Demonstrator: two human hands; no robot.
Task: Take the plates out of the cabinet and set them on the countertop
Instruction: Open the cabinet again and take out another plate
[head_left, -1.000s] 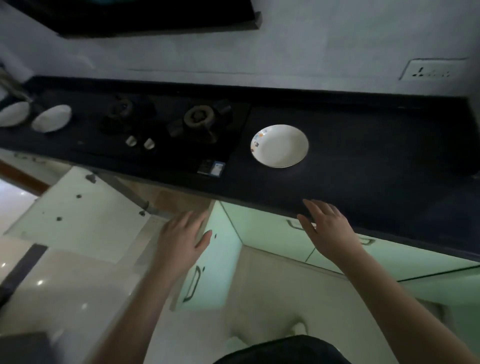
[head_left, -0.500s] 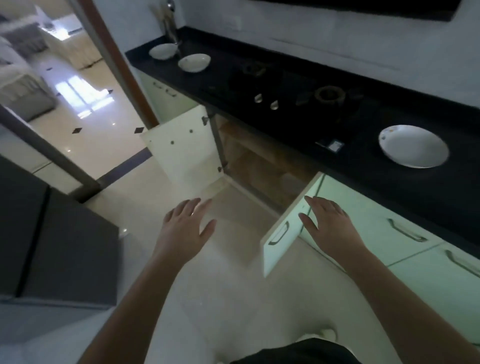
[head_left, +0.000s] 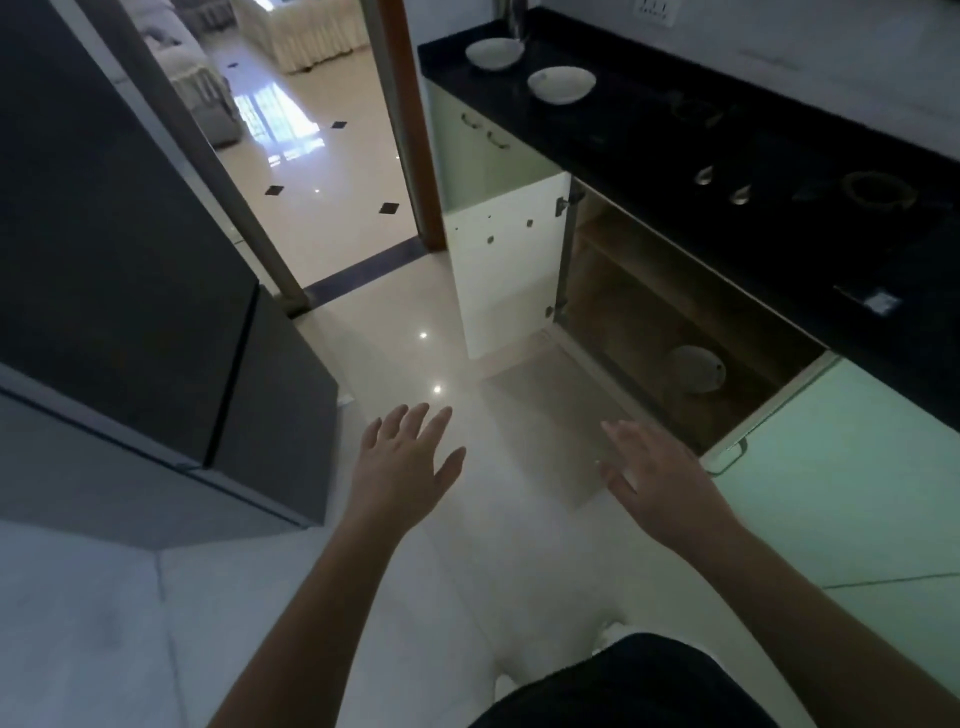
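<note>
A white plate (head_left: 696, 370) lies on the wooden floor of the open cabinet (head_left: 639, 312) under the black countertop (head_left: 810, 208). Two white dishes stand at the countertop's far left end, one (head_left: 493, 53) behind the other (head_left: 561, 84). My left hand (head_left: 402, 462) hangs over the floor with fingers spread and holds nothing. My right hand (head_left: 657, 475) is also spread and empty, just in front of the cabinet opening and below the plate.
Both cabinet doors stand open: the white left door (head_left: 506, 265) and the green right door (head_left: 836, 467). A gas hob (head_left: 810, 187) sits on the countertop. A dark fridge (head_left: 135, 270) stands at the left. A doorway (head_left: 311, 130) opens beyond.
The view has swung left and down, so the cabinet interior and its plate now show. The plate on the right of the countertop has left the view. Both hands stay spread and empty.
</note>
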